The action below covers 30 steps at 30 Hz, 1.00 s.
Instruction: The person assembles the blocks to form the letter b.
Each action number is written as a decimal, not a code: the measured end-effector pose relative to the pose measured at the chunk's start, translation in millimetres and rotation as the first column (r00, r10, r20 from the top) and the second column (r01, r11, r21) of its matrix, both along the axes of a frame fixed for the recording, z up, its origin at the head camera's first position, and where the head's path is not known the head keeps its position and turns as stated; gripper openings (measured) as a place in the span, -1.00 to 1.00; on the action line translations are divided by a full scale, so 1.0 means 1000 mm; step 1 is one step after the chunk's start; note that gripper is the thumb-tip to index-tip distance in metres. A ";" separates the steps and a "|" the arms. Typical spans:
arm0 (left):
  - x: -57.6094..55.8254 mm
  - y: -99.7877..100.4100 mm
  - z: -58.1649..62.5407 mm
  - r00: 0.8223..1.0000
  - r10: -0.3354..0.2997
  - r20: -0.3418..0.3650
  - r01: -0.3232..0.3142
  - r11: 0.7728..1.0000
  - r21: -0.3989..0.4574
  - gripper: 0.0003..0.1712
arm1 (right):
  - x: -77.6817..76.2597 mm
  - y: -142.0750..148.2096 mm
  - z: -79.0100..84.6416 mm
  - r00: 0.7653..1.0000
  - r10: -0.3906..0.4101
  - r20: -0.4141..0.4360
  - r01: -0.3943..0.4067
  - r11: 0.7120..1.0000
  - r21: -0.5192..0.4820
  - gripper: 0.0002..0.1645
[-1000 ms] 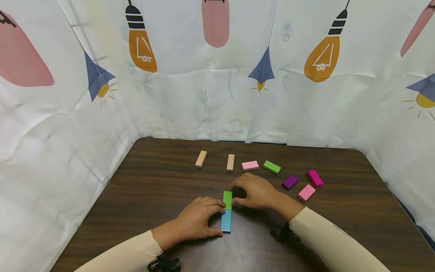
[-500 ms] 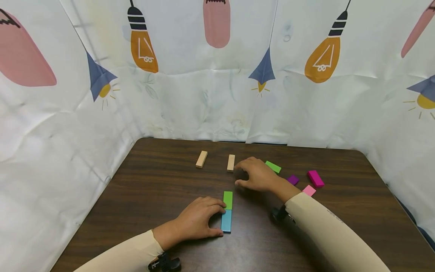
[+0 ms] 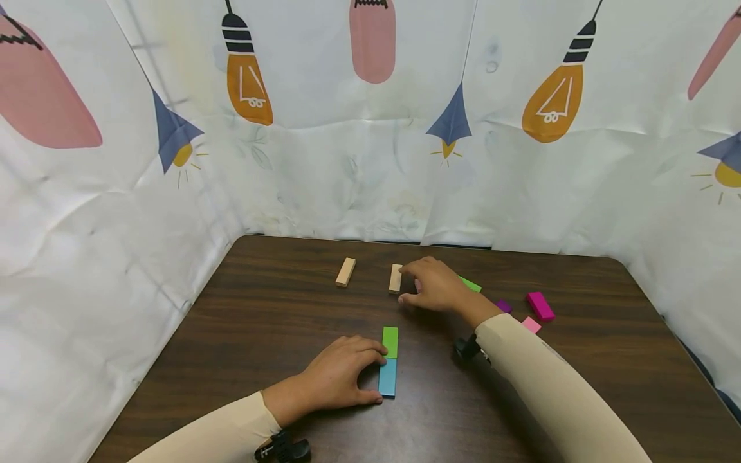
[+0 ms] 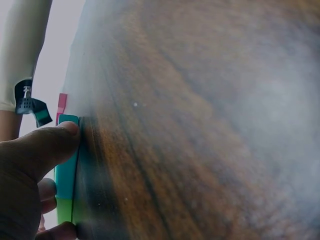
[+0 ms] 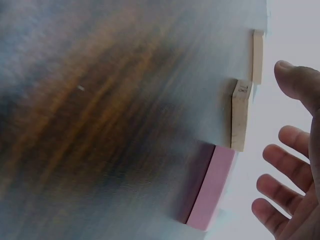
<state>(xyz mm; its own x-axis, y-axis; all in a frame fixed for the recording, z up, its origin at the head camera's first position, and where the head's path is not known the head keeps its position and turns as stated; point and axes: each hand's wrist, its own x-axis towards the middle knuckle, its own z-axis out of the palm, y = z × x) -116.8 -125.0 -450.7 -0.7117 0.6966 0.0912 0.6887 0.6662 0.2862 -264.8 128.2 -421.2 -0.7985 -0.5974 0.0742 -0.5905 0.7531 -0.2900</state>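
Observation:
A green block (image 3: 390, 342) and a blue block (image 3: 387, 378) lie end to end in a line on the table. My left hand (image 3: 338, 373) rests along their left side, fingertips near where they meet and thumb by the blue block's near end. Further back, my right hand (image 3: 434, 283) hovers with spread fingers, holding nothing. In the right wrist view, a pink block (image 5: 212, 190) lies apart from those fingers; the head view mostly hides it beneath the hand. Just left of the right fingertips is a plain wooden block (image 3: 395, 280).
Another wooden block (image 3: 345, 272) lies further left. Right of my right hand are a second green block (image 3: 471, 283), a purple block (image 3: 503, 306), a magenta block (image 3: 541, 307) and another pink block (image 3: 531, 325), some partly covered by the arm. A printed curtain (image 3: 324, 173) surrounds the table.
My right hand has left the green block's side and moved away toward the back, over the pink block near the wooden one. The left hand has stayed by the lined-up blocks.

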 end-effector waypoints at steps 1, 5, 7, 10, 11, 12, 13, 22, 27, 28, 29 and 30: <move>0.000 0.000 0.000 1.000 0.000 0.000 0.000 1.000 -0.001 -0.40 | -0.002 0.000 0.000 1.000 -0.002 0.002 0.002 1.000 0.003 -0.20; -0.001 0.000 0.000 1.000 -0.004 -0.004 0.004 1.000 -0.002 -0.40 | -0.009 -0.002 -0.001 1.000 -0.010 0.023 0.010 1.000 0.001 -0.19; -0.001 0.000 0.000 1.000 -0.007 -0.007 0.007 1.000 -0.001 -0.40 | -0.013 -0.003 -0.002 0.999 -0.021 0.037 0.021 1.000 0.012 -0.18; -0.001 0.000 0.001 1.000 -0.013 -0.015 0.013 1.000 -0.002 -0.40 | -0.017 -0.005 -0.003 0.998 -0.037 0.055 0.036 0.999 0.028 -0.16; 0.000 0.000 0.001 1.000 -0.014 -0.017 0.014 1.000 -0.002 -0.40 | -0.019 -0.005 -0.004 0.997 -0.044 0.060 0.042 0.999 0.033 -0.16; 0.000 0.000 0.001 1.000 -0.015 -0.019 0.015 1.000 -0.002 -0.39 | -0.020 -0.006 -0.004 0.997 -0.049 0.063 0.047 0.998 0.037 -0.16; 0.000 0.000 0.001 1.000 -0.016 -0.021 0.016 1.000 -0.003 -0.39 | -0.021 -0.006 -0.005 0.996 -0.053 0.066 0.050 0.998 0.042 -0.15; 0.000 0.000 0.001 1.000 -0.017 -0.014 0.016 1.000 -0.009 -0.40 | -0.029 -0.011 -0.011 0.994 -0.073 0.082 0.067 0.995 0.076 -0.12; 0.000 0.000 0.002 1.000 -0.014 -0.013 0.014 1.000 -0.010 -0.40 | -0.031 -0.014 -0.013 0.993 -0.076 0.086 0.067 0.993 0.101 -0.13; 0.000 0.000 0.002 1.000 -0.014 -0.013 0.014 1.000 -0.008 -0.40 | -0.031 -0.014 -0.014 0.993 -0.078 0.088 0.068 0.992 0.108 -0.14; 0.001 0.000 0.002 1.000 -0.014 -0.013 0.013 1.000 -0.009 -0.40 | -0.032 -0.015 -0.014 0.993 -0.079 0.090 0.069 0.991 0.112 -0.14; 0.001 0.000 0.002 1.000 -0.014 -0.014 0.014 1.000 -0.009 -0.40 | -0.032 -0.016 -0.014 0.992 -0.082 0.091 0.071 0.991 0.114 -0.15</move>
